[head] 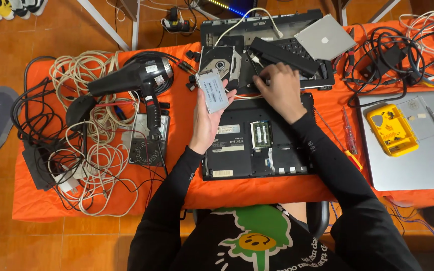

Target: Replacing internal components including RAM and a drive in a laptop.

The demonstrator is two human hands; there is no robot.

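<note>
Left hand (208, 118), palm up, grips 1 silver drive (212, 91); right hand (280, 90) rests palm-down, fingers spread, holding nothing.

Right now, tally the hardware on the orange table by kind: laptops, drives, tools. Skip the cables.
Laptops: 3 (black one with its base opened, dismantled black one, closed silver one)
Drives: 3 (flat silver drive held in the left hand, optical drive, silver slim drive)
Screwdrivers: 2 (red-handled, yellow-handled)
Hair dryer: 1
Multimeter: 1
Total: 10
</note>
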